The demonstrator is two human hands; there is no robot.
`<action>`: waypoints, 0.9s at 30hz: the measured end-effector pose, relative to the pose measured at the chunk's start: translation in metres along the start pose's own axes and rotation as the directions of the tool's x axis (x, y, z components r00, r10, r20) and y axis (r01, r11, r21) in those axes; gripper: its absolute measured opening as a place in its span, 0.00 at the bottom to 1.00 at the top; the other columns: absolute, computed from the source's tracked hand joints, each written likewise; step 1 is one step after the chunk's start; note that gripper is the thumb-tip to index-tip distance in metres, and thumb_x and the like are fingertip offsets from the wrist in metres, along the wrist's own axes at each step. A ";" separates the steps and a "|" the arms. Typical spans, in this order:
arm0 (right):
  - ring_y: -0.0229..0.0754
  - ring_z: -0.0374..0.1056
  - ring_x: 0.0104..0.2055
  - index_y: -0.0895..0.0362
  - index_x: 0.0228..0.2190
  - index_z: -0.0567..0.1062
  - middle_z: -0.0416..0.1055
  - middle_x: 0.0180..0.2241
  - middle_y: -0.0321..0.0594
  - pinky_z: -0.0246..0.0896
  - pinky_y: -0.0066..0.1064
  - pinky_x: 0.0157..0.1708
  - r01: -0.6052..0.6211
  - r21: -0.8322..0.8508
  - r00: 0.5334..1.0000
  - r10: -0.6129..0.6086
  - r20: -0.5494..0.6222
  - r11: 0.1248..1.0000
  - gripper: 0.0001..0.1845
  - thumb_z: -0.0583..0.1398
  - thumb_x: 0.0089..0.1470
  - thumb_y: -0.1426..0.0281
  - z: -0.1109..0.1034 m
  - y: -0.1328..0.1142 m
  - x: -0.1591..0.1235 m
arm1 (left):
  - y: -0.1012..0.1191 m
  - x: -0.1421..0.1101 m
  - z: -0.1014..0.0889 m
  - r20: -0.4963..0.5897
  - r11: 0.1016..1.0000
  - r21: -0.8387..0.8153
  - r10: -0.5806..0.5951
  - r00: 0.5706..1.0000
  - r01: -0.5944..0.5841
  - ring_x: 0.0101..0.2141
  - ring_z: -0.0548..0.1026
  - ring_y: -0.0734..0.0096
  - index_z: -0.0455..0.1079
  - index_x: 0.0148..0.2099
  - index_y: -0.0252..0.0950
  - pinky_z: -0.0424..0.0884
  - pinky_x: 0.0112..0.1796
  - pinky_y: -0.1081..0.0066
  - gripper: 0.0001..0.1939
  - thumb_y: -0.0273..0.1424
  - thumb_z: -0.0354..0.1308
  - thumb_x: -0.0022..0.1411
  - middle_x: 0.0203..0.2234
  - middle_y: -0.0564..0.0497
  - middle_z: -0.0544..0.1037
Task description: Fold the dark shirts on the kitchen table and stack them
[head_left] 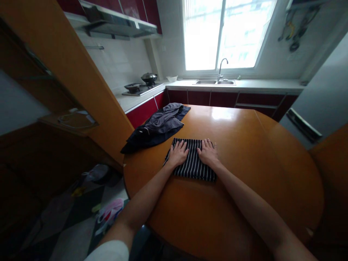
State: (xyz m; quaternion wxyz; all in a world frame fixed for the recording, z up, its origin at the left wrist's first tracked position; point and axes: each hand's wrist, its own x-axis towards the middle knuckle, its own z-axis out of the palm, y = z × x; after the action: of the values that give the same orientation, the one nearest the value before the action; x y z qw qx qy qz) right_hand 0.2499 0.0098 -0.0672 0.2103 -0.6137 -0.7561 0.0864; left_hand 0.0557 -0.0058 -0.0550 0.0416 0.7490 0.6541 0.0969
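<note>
A black cloth with white stripes, folded into a rough rectangle, lies flat on the wooden table. My left hand rests palm down on its left part, fingers stretched out. On its right part lies my right hand, also flat with the fingers extended. Both hands press on the cloth without gripping it. The cloth under the palms is hidden. Beyond my left hand, a heap of dark clothing lies crumpled at the table's left edge.
Behind the table runs a counter with a sink under a window. A stove with a lidded pan stands back left. Bags and other items lie on the checkered floor at left. A fridge stands at right.
</note>
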 end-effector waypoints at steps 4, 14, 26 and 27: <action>0.58 0.39 0.73 0.63 0.66 0.61 0.50 0.70 0.56 0.28 0.60 0.68 -0.145 0.081 0.987 0.138 0.077 0.986 0.35 0.45 0.67 0.55 -0.009 0.039 0.013 | -0.032 0.008 -0.007 0.047 0.987 -0.031 -0.153 0.987 0.155 0.70 0.46 0.48 0.50 0.73 0.40 0.43 0.65 0.40 0.32 0.46 0.37 0.73 0.72 0.44 0.49; 0.52 0.61 0.65 0.64 0.59 0.71 0.67 0.61 0.56 0.50 0.46 0.65 -0.231 0.474 0.898 0.374 -0.233 0.849 0.33 0.42 0.66 0.59 -0.018 0.079 0.027 | -0.028 0.004 -0.039 -0.241 0.979 -0.200 -0.077 0.967 0.028 0.69 0.53 0.54 0.57 0.70 0.31 0.49 0.66 0.48 0.29 0.38 0.37 0.75 0.68 0.39 0.59; 0.45 0.53 0.69 0.63 0.61 0.68 0.62 0.65 0.50 0.45 0.41 0.68 0.098 0.383 0.935 0.047 -0.351 0.919 0.30 0.44 0.66 0.63 -0.024 0.043 0.017 | 0.057 -0.029 -0.008 -0.033 0.941 -0.082 0.327 0.944 -0.329 0.71 0.46 0.58 0.52 0.73 0.37 0.45 0.67 0.50 0.29 0.42 0.38 0.75 0.72 0.46 0.51; 0.44 0.51 0.70 0.60 0.61 0.69 0.61 0.66 0.47 0.43 0.42 0.69 0.164 0.343 0.943 -0.045 -0.331 0.925 0.29 0.45 0.67 0.63 -0.025 0.036 0.015 | 0.051 -0.026 -0.008 -0.033 0.950 -0.068 0.304 0.952 -0.305 0.71 0.46 0.57 0.52 0.73 0.38 0.44 0.67 0.49 0.29 0.41 0.37 0.75 0.72 0.46 0.51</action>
State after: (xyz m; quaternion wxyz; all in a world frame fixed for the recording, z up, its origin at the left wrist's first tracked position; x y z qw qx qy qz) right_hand 0.2899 0.0292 -0.0557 0.4439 -0.5278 -0.7150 0.1146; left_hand 0.1003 -0.0390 -0.0400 0.0460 0.8379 0.5272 0.1338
